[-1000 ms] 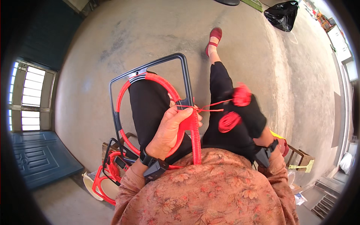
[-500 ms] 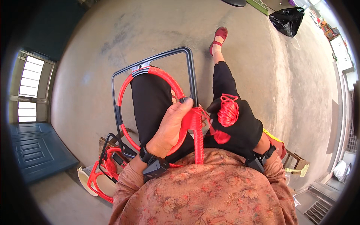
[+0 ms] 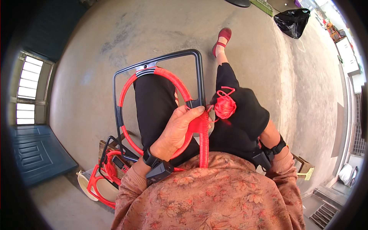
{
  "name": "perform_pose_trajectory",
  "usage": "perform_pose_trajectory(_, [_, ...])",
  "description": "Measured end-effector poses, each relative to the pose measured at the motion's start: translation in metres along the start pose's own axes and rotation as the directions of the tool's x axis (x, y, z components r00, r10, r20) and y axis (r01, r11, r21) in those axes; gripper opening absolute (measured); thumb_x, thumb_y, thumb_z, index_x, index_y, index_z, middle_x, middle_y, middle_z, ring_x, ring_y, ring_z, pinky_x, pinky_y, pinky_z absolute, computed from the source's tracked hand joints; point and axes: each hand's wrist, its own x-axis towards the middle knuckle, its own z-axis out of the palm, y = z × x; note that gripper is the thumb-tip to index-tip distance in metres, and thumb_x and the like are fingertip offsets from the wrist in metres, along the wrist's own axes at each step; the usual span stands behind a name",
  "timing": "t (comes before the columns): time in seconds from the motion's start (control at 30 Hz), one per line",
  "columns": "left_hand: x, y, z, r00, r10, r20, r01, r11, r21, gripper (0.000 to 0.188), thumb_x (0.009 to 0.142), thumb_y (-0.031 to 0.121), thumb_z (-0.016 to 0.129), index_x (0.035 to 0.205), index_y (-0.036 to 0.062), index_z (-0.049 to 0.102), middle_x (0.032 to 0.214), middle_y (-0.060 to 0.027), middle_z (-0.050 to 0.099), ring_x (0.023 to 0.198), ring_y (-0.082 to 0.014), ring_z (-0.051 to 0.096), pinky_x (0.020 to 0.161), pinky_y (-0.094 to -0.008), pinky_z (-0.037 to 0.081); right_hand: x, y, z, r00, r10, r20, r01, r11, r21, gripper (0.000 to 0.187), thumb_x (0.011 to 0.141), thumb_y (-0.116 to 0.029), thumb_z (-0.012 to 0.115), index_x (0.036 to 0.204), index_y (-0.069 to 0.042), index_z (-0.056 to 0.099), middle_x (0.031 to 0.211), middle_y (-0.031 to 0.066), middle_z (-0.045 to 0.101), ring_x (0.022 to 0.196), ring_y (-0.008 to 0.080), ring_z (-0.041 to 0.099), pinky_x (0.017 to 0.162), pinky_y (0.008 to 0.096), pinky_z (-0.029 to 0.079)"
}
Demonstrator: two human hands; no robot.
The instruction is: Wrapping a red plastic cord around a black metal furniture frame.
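Note:
A black rectangular frame with a round ring stands across my lap, red cord wrapped around much of the ring and the upright bar. My left hand is closed on the frame where ring and bar meet, its thumb pressed on the red wrapping. Just right of it hangs a small bundle of red cord, with a loop sticking up and a strand running toward the frame. My right hand, in a black glove, is closed about this bundle; its fingers are partly hidden.
More red-wrapped black frames lie at lower left beside a pale bucket. A cardboard box stands at my right. A black plastic bag lies at the far right, and a blue door panel at left.
My right hand has turned and shifted slightly up, and the cord bundle has moved left, closer to the frame. My left thumb has slid a little to the right along the wrapping.

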Motion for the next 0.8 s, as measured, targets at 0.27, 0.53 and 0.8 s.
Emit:
perform_pose_trajectory(0.27, [0.002, -0.001, 0.006, 0.999, 0.014, -0.047, -0.010, 0.996, 0.083, 0.017, 0.088, 0.015, 0.063, 0.099, 0.0012, 0.061, 0.084, -0.0068, 0.065, 0.073, -0.0170, 0.066, 0.066, -0.0315, 0.057, 0.029, -0.011, -0.005, 0.968, -0.206, 0.141, 0.247, 0.875, -0.415, 0.020, 0.069, -0.004, 0.068, 0.089, -0.005, 0.063, 0.078, 0.0086, 0.059, 0.070, 0.0233, 0.060, 0.064, 0.0317, 0.048])
perform_pose_trajectory(0.53, [0.001, 0.002, 0.007, 0.994, -0.004, -0.111, 0.026, 0.980, 0.197, 0.017, 0.087, 0.020, 0.064, 0.090, 0.0034, 0.063, 0.076, -0.0058, 0.065, 0.067, -0.0148, 0.065, 0.063, -0.0287, 0.055, -0.015, 0.055, 0.029, 0.959, 0.283, -0.021, -0.228, 0.812, 0.537, 0.027, 0.085, -0.020, 0.068, 0.102, 0.000, 0.063, 0.090, 0.0052, 0.062, 0.079, 0.0116, 0.059, 0.071, 0.0283, 0.049])
perform_pose_trajectory(0.8, [0.003, 0.001, 0.007, 0.993, -0.015, -0.117, 0.036, 0.982, 0.185, 0.018, 0.087, 0.022, 0.064, 0.091, 0.0042, 0.060, 0.073, -0.0082, 0.063, 0.063, -0.0158, 0.063, 0.060, -0.0288, 0.054, -0.042, 0.062, -0.002, 0.943, 0.320, 0.087, -0.280, 0.628, 0.726, 0.033, 0.083, -0.022, 0.068, 0.106, -0.001, 0.054, 0.103, 0.0125, 0.062, 0.094, 0.0205, 0.060, 0.082, 0.0349, 0.050])
